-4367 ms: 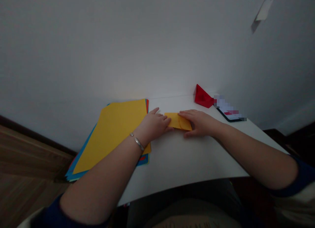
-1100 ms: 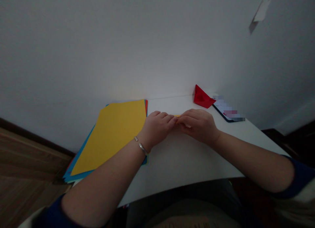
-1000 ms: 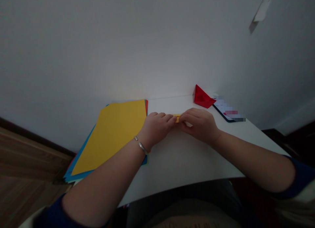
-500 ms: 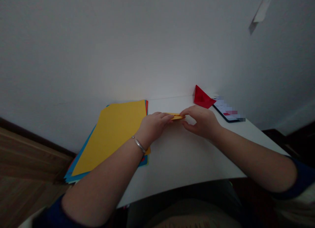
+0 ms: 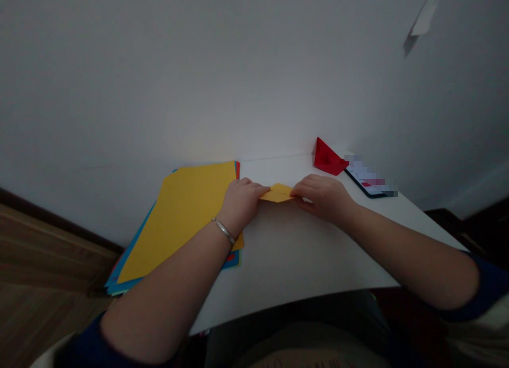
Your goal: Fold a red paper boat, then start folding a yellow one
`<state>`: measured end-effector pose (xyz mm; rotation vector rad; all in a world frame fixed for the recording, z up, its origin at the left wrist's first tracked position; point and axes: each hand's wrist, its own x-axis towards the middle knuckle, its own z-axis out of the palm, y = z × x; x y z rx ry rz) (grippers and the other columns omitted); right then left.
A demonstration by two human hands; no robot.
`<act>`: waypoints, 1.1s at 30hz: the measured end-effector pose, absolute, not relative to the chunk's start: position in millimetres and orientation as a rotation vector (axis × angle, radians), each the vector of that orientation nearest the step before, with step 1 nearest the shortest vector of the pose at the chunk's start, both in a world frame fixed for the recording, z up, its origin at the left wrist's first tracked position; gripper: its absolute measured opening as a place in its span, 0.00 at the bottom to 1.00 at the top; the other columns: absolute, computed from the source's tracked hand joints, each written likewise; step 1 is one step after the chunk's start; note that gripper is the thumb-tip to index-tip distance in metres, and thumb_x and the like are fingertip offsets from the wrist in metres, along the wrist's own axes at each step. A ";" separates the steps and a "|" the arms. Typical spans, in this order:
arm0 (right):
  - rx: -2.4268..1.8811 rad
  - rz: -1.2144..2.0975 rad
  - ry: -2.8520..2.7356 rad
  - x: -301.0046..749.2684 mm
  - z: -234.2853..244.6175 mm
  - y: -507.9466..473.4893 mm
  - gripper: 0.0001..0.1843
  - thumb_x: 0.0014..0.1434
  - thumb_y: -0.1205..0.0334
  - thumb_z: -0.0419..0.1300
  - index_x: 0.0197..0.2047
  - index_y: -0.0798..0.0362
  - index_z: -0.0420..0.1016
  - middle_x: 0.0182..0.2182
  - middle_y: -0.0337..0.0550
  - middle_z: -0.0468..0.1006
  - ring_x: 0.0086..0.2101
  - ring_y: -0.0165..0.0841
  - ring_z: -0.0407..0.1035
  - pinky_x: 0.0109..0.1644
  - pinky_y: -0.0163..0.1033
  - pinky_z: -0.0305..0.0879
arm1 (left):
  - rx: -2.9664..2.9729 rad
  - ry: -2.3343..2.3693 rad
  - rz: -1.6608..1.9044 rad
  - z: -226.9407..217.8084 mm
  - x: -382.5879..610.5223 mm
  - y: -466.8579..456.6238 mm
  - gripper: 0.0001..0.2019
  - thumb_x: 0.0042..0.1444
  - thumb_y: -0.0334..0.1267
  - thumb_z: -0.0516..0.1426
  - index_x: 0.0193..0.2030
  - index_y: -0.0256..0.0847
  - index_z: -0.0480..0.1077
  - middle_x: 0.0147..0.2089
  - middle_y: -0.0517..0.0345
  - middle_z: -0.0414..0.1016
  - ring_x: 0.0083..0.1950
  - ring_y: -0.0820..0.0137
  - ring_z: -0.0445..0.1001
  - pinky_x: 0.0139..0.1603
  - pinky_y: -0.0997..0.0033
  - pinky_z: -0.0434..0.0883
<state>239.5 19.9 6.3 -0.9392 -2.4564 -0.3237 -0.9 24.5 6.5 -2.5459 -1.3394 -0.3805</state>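
A small folded yellow paper (image 5: 278,193), roughly diamond-shaped, is stretched between my two hands over the white table (image 5: 302,251). My left hand (image 5: 243,201) pinches its left corner, thumb and fingers pressed together. At the opposite corner my right hand (image 5: 322,195) grips the paper between thumb and bent fingers. Parts of both corners are hidden under the fingertips. Just beyond my right hand stands a folded red paper boat (image 5: 328,160).
A stack of coloured sheets with a yellow sheet (image 5: 183,214) on top lies at the left, partly under my left forearm. A phone (image 5: 368,180) lies by the boat at the right. The wall (image 5: 254,81) rises behind the table.
My left hand has slid left to the corner, so more of the yellow paper shows as a wider diamond. My right thumb and fingers have closed on the right corner.
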 end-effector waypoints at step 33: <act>-1.428 -0.236 -2.625 243.4 17.6 19.2 0.13 0.57 0.69 0.56 0.45 0.52 0.74 0.41 0.48 0.81 0.40 0.38 0.74 0.38 0.39 0.63 | -2.612 -1.469 -0.688 0.5 0.6 31.5 0.20 0.61 0.27 0.48 0.55 0.40 0.73 0.50 0.50 0.78 0.51 0.64 0.74 0.57 0.58 0.68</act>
